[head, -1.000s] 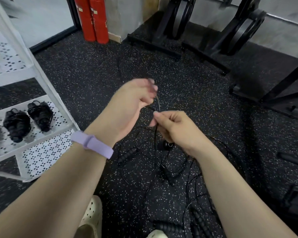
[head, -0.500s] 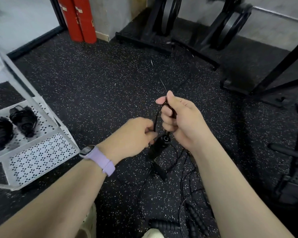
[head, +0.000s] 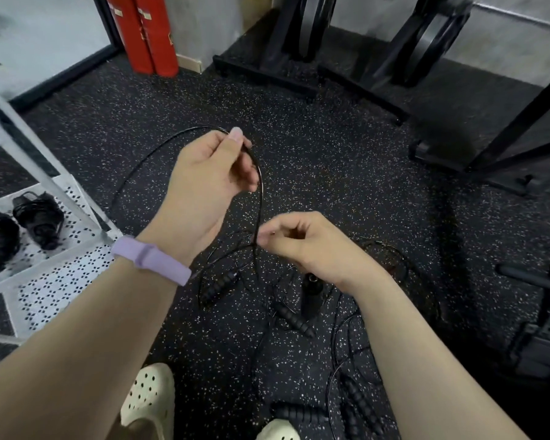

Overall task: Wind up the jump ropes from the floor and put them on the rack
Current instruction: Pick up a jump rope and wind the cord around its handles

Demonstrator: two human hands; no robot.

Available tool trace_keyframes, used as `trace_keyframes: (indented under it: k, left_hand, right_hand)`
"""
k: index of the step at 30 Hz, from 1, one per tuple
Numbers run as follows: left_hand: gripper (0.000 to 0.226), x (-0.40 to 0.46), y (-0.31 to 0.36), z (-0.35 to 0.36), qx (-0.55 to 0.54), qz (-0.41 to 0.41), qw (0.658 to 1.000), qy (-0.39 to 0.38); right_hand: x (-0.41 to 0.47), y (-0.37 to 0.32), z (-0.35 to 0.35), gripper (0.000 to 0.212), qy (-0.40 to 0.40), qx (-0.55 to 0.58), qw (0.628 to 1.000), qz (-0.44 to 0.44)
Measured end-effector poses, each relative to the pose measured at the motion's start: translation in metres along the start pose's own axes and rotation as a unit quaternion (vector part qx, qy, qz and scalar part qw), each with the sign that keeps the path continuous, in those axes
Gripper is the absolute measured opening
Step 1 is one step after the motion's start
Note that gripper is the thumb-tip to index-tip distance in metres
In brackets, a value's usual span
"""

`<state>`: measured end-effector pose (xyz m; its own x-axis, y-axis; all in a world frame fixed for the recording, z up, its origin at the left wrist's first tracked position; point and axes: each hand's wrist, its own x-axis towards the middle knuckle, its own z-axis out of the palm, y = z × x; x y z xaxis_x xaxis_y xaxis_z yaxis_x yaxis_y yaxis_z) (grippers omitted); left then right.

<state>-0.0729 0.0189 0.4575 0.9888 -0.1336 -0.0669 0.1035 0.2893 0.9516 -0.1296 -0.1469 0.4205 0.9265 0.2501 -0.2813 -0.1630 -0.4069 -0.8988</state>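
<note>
Black cord runs between both hands in the head view: the left hand point(head: 208, 176), raised near the centre of the frame, pinches the jump rope point(head: 261, 198) between thumb and fingertips at the top of a loop, and the rope arcs out to the left and also drops down to the right hand point(head: 302, 246). That right hand, lower and just right of centre, has its fingers curled in, thumb and forefinger pinching the same cord where the strands cross. One lilac wristband point(head: 151, 260) sits on the left wrist. Below the hands, more rope lies tangled on the speckled black floor point(head: 346, 173), with ribbed black handles among it: one handle point(head: 218, 285) under the left wrist, a second point(head: 294, 320) lower centre, a smooth dark handle end point(head: 311, 289) hanging just under the right wrist, and further ribbed handles point(head: 361, 404) at the bottom edge; how many ropes make up the tangle cannot be told. Two cream perforated shoes point(head: 148, 398) show at the bottom. At the left edge stands one white perforated rack point(head: 61, 277), and two wound black bundles point(head: 37, 214) rest on its shelf. Two red cylinders point(head: 148, 33) stand at the upper left, and two black weight stands point(head: 302, 30) line the top of the frame.
</note>
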Motion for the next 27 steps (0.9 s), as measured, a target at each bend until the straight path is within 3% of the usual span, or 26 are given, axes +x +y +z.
trace_keyframes:
  k: [4,7,9,12,14,16,17,18,20,22,25,27]
  left_hand:
    - [0.021,0.002,-0.001,-0.003,-0.038,-0.016,0.999,0.016]
    - [0.020,0.000,0.001,-0.005,-0.003,-0.017,1.000,0.022]
    - [0.020,-0.008,0.002,-0.004,0.120,0.011,0.993,0.012]
    - [0.028,-0.025,-0.003,-0.003,0.316,0.021,0.946,-0.062]
    - [0.024,-0.030,-0.012,-0.003,0.439,-0.025,0.887,-0.142]
    - [0.017,-0.031,-0.022,-0.001,0.508,-0.063,0.828,-0.228]
    - [0.018,-0.031,-0.027,0.002,0.507,-0.068,0.822,-0.252]
    - [0.016,-0.031,-0.032,0.005,0.498,-0.065,0.828,-0.248]
    - [0.020,-0.024,-0.042,0.004,0.503,-0.044,0.846,-0.170]
    - [0.027,-0.017,-0.048,-0.002,0.540,-0.023,0.834,-0.111]
    - [0.004,-0.010,-0.049,-0.006,0.488,-0.021,0.857,-0.164]
    - [0.012,-0.010,-0.045,-0.005,0.472,-0.013,0.863,-0.182]
  right_hand:
    - [0.002,-0.003,0.004,0.014,-0.037,0.031,0.998,-0.036]
    - [0.004,-0.005,0.003,0.025,0.062,0.077,0.994,-0.047]
    - [0.006,-0.008,-0.001,0.026,0.115,0.146,0.982,-0.039]
    - [0.005,-0.016,-0.007,0.025,0.138,0.237,0.961,-0.044]
    - [0.000,-0.021,-0.011,0.024,0.143,0.259,0.954,-0.054]
    - [-0.006,-0.025,-0.015,0.024,0.153,0.282,0.945,-0.062]
    - [-0.008,-0.026,-0.017,0.025,0.161,0.295,0.940,-0.065]
    - [-0.009,-0.026,-0.019,0.026,0.169,0.305,0.935,-0.067]
    - [-0.011,-0.028,-0.019,0.027,0.186,0.310,0.930,-0.064]
    - [-0.012,-0.031,-0.018,0.026,0.198,0.305,0.930,-0.059]
    - [-0.013,-0.035,-0.014,0.026,0.202,0.300,0.930,-0.066]
    - [-0.011,-0.037,-0.012,0.026,0.208,0.294,0.930,-0.071]
